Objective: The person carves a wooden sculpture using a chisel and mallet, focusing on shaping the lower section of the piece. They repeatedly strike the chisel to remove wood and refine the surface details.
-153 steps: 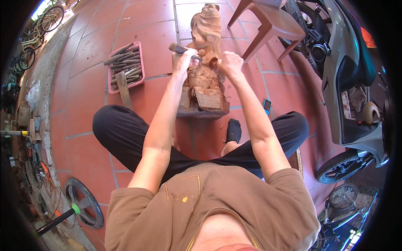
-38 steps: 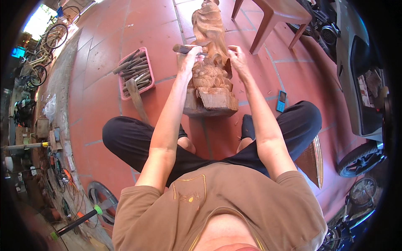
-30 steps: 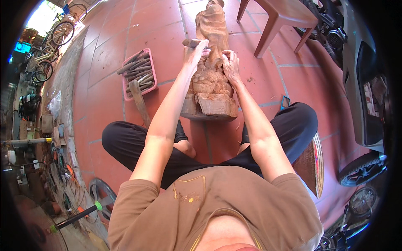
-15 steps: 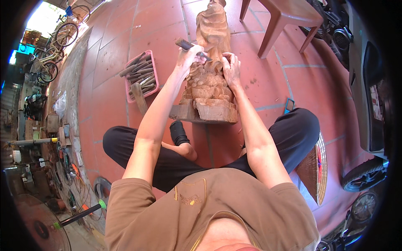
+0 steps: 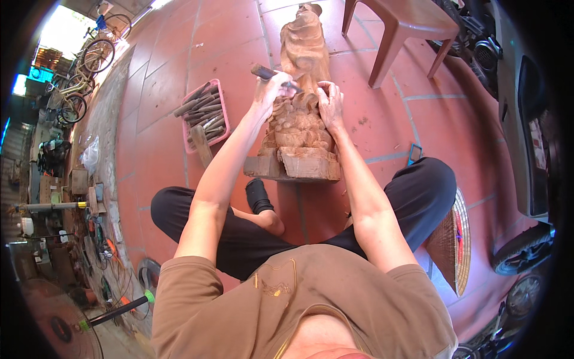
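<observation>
A carved wooden statue (image 5: 304,52) of a robed figure lies on the tiled floor, its rough, blocky base (image 5: 308,164) toward me. My left hand (image 5: 275,90) is closed around a carving chisel (image 5: 263,72). The chisel's thick handle end points up to the left, and its blade reaches down to the right onto the middle of the statue. My right hand (image 5: 330,107) rests on the statue's right side, its fingers slightly apart and touching the wood near the blade tip.
A pink basket (image 5: 224,110) full of chisels stands left of the statue, with a wooden mallet (image 5: 199,140) leaning at its near end. A brown plastic chair (image 5: 394,36) is at the far right. A conical hat (image 5: 457,245) and a blue-edged object (image 5: 414,154) lie near my right knee.
The view has shifted slightly, so the floor things sit a little lower. My left hand with the chisel has turned slightly at the same spot; my right hand stays on the statue.
</observation>
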The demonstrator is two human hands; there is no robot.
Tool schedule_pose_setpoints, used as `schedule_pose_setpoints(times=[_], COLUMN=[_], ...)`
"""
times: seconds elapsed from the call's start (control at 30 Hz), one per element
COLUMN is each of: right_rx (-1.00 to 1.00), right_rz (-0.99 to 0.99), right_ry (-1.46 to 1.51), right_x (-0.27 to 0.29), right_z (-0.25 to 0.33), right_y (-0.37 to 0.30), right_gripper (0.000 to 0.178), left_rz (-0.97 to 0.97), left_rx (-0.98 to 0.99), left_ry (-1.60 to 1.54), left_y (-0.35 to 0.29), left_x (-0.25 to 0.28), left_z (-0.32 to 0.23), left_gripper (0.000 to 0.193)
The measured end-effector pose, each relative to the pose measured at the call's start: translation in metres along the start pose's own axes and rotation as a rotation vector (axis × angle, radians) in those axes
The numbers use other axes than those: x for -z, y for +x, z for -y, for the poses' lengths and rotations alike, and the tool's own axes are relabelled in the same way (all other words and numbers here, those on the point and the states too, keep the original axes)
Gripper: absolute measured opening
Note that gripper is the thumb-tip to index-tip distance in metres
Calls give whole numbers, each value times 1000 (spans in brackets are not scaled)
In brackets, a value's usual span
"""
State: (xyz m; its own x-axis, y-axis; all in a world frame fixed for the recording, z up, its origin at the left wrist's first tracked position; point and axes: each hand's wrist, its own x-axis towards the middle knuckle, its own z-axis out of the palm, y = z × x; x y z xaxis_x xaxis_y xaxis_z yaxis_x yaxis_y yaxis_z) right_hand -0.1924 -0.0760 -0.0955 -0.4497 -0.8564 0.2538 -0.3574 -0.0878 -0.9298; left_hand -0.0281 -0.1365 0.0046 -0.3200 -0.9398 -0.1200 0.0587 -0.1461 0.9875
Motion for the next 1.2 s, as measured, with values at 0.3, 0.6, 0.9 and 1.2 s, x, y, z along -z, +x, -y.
schedule_pose_setpoints(times=[0.3, 0.6, 0.9, 1.2], right_rx=[17, 28, 1, 40], right_rz=[6, 7, 6, 11], right_ry=[41, 30, 28, 25], right_x=[-7, -9, -5, -10], right_z=[-7, -1, -15, -4], right_y=[4, 2, 6, 2], right_gripper=[23, 23, 23, 23], left_rz=[-140, -106, -60, -156], left_rx=[-173, -118, -71, -171], left_ry=[20, -106, -61, -104], left_y=[16, 27, 2, 31], left_x=[-20, 0, -6, -13], left_z=[19, 2, 16, 20], left_gripper=[12, 16, 14, 15])
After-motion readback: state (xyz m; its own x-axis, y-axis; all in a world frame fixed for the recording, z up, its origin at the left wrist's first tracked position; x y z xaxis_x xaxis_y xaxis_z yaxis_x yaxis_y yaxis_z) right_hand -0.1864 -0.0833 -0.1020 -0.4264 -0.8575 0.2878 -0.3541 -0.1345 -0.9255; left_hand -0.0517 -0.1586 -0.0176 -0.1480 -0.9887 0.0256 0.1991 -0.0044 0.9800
